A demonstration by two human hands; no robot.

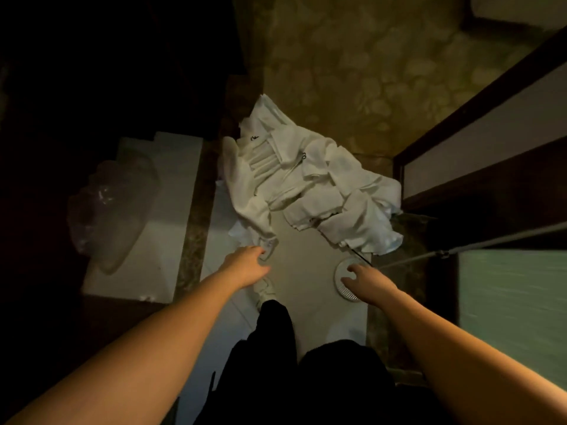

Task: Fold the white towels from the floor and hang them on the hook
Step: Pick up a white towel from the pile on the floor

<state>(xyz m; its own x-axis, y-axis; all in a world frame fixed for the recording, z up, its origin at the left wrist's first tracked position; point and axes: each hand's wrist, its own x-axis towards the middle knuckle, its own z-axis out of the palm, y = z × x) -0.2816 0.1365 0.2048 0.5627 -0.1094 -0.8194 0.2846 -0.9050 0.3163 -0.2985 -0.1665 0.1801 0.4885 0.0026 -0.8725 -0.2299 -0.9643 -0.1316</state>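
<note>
A heap of crumpled white towels [310,185] lies on the pale floor ahead of me, spreading from the dark doorway edge toward the right wall. My left hand [248,265] reaches down close to the heap's near left corner, fingers loosely curled, holding nothing that I can see. My right hand [366,279] hangs lower right, fingers relaxed, above a round white floor drain [345,285], apart from the towels. No hook is in view.
A white box-like block [147,228] with a clear plastic bag [110,210] on it stands at the left. A dark-framed glass partition [478,142] and a metal rail [460,250] run along the right. My dark trousers and a pale shoe [265,289] are below.
</note>
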